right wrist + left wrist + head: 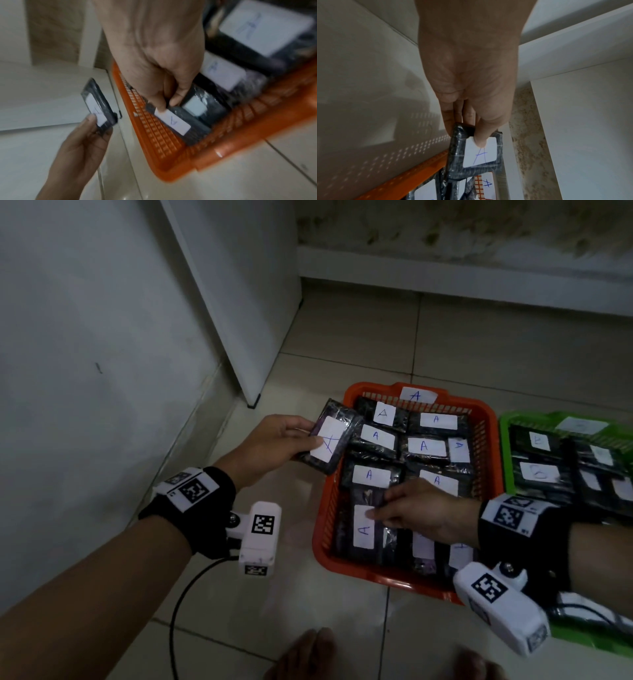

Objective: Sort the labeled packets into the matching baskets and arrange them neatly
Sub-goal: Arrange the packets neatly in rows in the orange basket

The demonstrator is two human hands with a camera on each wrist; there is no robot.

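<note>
An orange basket (320,529) tagged A holds several dark packets with white A labels. My left hand (274,445) grips one such packet (337,451) by its left end, thumb on the label, above the basket's left rim; the left wrist view shows this held packet (479,158) too. My right hand (407,510) reaches into the basket's near left corner, where thumb and fingers pinch the upper end of an A packet (364,534) lying lengthwise. In the right wrist view that A packet (178,124) lies against the orange basket (223,152) wall. A green basket (505,440) at right holds packets with blurred labels.
Both baskets sit on a pale tiled floor. A white wall and a white cabinet (246,302) stand at left and behind. A black cable (178,601) loops over the floor under my left wrist. Bare feet (308,655) show at the bottom edge.
</note>
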